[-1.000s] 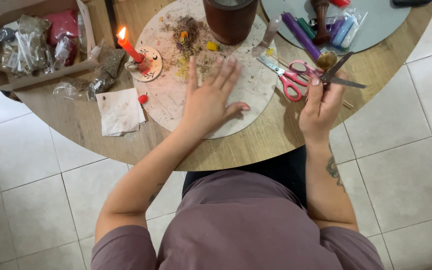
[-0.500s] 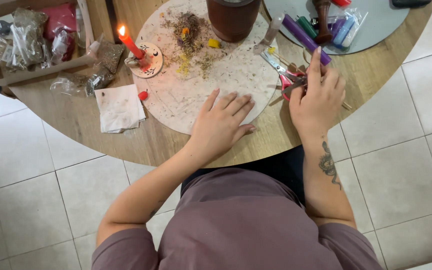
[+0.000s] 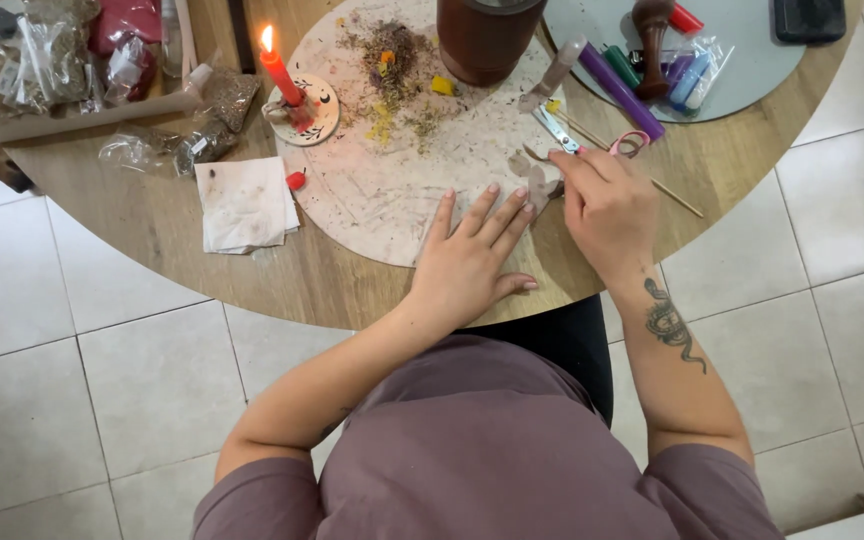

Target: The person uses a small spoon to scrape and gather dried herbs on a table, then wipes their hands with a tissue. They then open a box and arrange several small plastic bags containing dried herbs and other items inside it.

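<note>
My left hand (image 3: 472,255) lies flat, fingers spread, on the near right part of a round speckled paper sheet (image 3: 372,195) on the wooden table (image 3: 152,215). My right hand (image 3: 607,205) is curled at the sheet's right edge, where the paper (image 3: 540,180) is lifted and folded between its fingertips. Pink-handled scissors (image 3: 557,130) lie on the table just beyond that hand. Whether the hand touches them I cannot tell. Dried herbs (image 3: 392,50) are scattered on the far part of the sheet.
A lit red candle (image 3: 282,72) stands on a small round holder left of the herbs. A brown jar (image 3: 487,35), a purple candle (image 3: 622,90), a grey tray (image 3: 752,75) with small items, a white napkin (image 3: 244,205) and a box of bagged herbs (image 3: 42,60) are on the table.
My left hand slid back toward the near edge of the sheet. My right hand came down off the scissors to the sheet's right edge, which is now lifted.
</note>
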